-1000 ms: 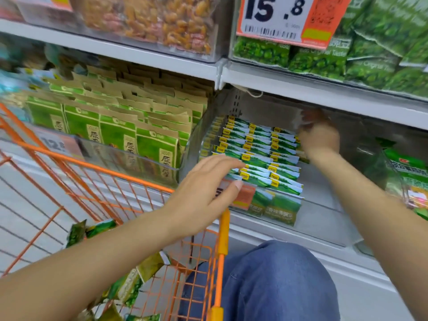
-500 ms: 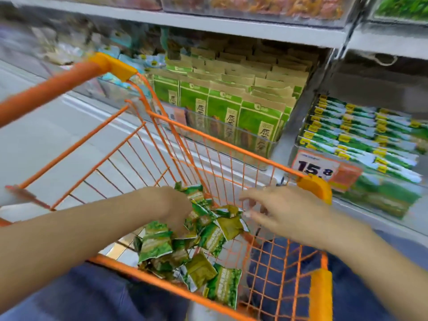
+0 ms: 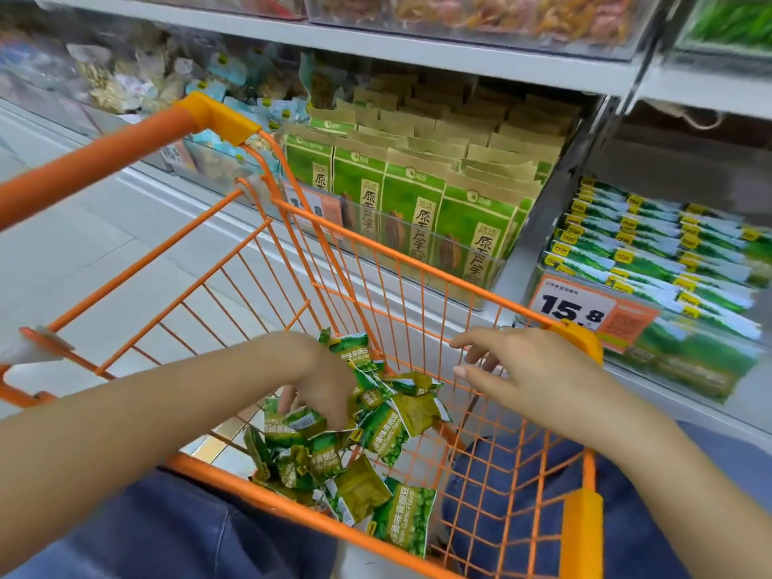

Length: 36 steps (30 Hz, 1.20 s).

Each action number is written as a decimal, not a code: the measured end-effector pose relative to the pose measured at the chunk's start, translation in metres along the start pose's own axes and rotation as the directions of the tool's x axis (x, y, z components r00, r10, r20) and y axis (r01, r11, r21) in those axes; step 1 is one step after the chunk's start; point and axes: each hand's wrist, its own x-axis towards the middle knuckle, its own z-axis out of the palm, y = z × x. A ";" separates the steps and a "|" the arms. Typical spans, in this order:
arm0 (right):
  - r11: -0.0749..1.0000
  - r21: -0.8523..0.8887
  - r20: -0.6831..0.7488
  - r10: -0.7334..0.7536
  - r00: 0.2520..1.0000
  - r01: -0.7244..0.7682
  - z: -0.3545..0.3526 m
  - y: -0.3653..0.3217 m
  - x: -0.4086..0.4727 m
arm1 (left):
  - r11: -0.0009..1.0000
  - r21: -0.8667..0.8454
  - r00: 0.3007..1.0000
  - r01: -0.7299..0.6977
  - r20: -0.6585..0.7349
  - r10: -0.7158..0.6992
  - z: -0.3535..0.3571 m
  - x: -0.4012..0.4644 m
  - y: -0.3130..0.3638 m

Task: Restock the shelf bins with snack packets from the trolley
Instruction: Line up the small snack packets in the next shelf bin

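Left hand (image 3: 323, 382) reaches down into the orange wire trolley (image 3: 422, 269), fingers curled among the green snack packets (image 3: 388, 432) heaped at its near corner. Right hand (image 3: 530, 378) hovers, fingers spread, at the trolley's right rim, beside the shelf bin (image 3: 668, 261).

Both hands have left the clear shelf bin: the left hand (image 3: 321, 382) now digs into the green snack packets (image 3: 376, 432) in the orange wire trolley (image 3: 422, 269), the right hand (image 3: 530, 374) hovering above its right rim.
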 end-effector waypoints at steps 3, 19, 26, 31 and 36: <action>0.953 0.292 -0.116 0.121 0.986 -0.083 -0.004 0.002 -0.001 | 0.958 -0.114 0.896 -0.264 -0.397 0.200 -0.024 -0.039 0.003; 0.067 0.997 -0.059 0.597 0.800 0.023 -0.038 -0.008 -0.033 | 0.266 -0.335 0.307 -0.904 -0.941 -0.141 -0.039 -0.056 0.087; 0.040 0.989 -0.142 0.503 0.853 0.141 -0.037 -0.007 -0.041 | -0.144 -0.698 0.675 -0.702 -0.716 0.178 -0.049 -0.056 0.099; 0.108 0.990 -0.140 0.555 0.820 0.095 -0.050 0.010 -0.051 | -0.068 -0.658 0.643 -0.750 -0.750 0.159 -0.057 -0.044 0.118; 0.270 0.961 -0.210 0.573 0.792 0.060 -0.065 0.037 -0.075 | 0.076 -0.539 0.544 -0.839 -0.825 0.154 -0.083 -0.040 0.146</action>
